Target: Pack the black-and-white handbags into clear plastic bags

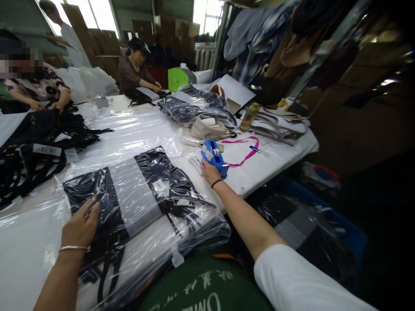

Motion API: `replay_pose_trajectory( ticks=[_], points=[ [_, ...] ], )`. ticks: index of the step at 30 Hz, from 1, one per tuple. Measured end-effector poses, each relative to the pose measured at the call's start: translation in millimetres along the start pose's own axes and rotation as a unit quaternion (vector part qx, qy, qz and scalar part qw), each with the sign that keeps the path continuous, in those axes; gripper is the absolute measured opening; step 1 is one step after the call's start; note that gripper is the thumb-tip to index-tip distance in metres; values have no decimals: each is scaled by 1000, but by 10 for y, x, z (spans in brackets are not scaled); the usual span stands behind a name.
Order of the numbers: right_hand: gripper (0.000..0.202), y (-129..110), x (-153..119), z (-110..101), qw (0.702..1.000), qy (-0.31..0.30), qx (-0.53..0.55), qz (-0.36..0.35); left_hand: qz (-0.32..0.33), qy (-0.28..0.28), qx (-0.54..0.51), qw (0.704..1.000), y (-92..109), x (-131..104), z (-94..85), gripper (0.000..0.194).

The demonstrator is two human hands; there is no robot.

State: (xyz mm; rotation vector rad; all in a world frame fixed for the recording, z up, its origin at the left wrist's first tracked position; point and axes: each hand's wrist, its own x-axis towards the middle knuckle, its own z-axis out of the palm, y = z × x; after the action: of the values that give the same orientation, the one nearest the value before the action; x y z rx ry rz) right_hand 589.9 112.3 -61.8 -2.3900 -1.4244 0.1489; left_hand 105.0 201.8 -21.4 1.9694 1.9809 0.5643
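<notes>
My left hand (81, 222) lies on a clear plastic bag, its fingers stretched out over the black item (94, 183) inside. This bagged item has a grey-white sheet (134, 194) across its middle, a white label (161, 188) and black straps and tassels. My right hand (211, 172) reaches across to a blue tape dispenser (214, 157), close against its near left side. Beside those fingers lies a small stack of white slips (196, 165). Most of the right hand's fingers are hidden, so whether it grips the dispenser or a slip cannot be made out.
Black strapped goods (39, 142) pile up at left. Flat clear bags (129, 129) lie beyond the bagged item. A pink lanyard (256, 144), a beige pouch (207, 127) and a bottle (249, 116) are at right. A blue bin (353, 242) stands below the table edge. Co-workers sit opposite.
</notes>
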Motion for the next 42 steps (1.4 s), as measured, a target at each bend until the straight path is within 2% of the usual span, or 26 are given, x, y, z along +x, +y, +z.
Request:
replay_pose_trajectory(
  ticks=[4, 6, 8, 10, 11, 12, 14, 16, 18, 19, 22, 25, 26, 28, 31, 33, 36, 42],
  points=[
    [48, 6, -124, -44, 1000, 2, 14, 4, 4, -23, 4, 1000, -31, -164, 3, 48],
    [52, 15, -188, -146, 999, 19, 26, 9, 27, -1, -10, 1000, 46, -233, -34, 48],
    [53, 2, -269, -303, 997, 62, 50, 22, 72, 47, -40, 996, 202, -338, -84, 45],
    [51, -80, -387, -464, 984, 126, 127, 24, 102, 70, -84, 989, 437, -491, -113, 44],
    [51, -158, -463, -525, 971, 146, 191, 19, 107, 52, -118, 986, 578, -581, -109, 43],
    [51, -261, -553, -564, 950, 150, 274, 14, 107, 12, -163, 981, 728, -673, -89, 45],
    [57, -528, -774, -572, 885, 91, 456, 10, 104, -116, -279, 947, 1022, -842, 0, 51],
    [63, -823, -1038, -507, 802, -14, 597, 27, 90, -242, -401, 879, 1251, -961, 123, 60],
    [68, -1082, -1308, -417, 730, -118, 672, 50, 67, -327, -496, 802, 1368, -1021, 230, 67],
    [70, -1186, -1429, -373, 704, -165, 688, 59, 56, -360, -528, 767, 1380, -1037, 264, 67],
    [70, -1394, -1692, -272, 651, -282, 702, 61, 36, -442, -575, 687, 1287, -1074, 284, 60],
    [59, -1501, -1804, -218, 621, -361, 694, 40, 17, -484, -584, 652, 1131, -1128, 246, 57],
    [57, -1521, -1815, -212, 616, -381, 689, 28, 13, -484, -585, 651, 1090, -1145, 234, 57],
    [59, -1540, -1805, -224, 622, -408, 669, -10, 6, -472, -575, 668, 1040, -1169, 213, 57],
    [64, -1520, -1746, -281, 662, -428, 610, -80, 4, -439, -539, 719, 1044, -1167, 173, 55],
    [66, -1486, -1710, -323, 676, -446, 577, -105, 10, -428, -515, 743, 1083, -1154, 139, 55],
    [63, -1424, -1697, -361, 653, -475, 584, -86, 18, -440, -493, 750, 1154, -1142, 95, 57],
    [55, -1306, -1760, -333, 598, -507, 620, -34, 15, -481, -482, 732, 1208, -1158, 86, 58]
  ],
)
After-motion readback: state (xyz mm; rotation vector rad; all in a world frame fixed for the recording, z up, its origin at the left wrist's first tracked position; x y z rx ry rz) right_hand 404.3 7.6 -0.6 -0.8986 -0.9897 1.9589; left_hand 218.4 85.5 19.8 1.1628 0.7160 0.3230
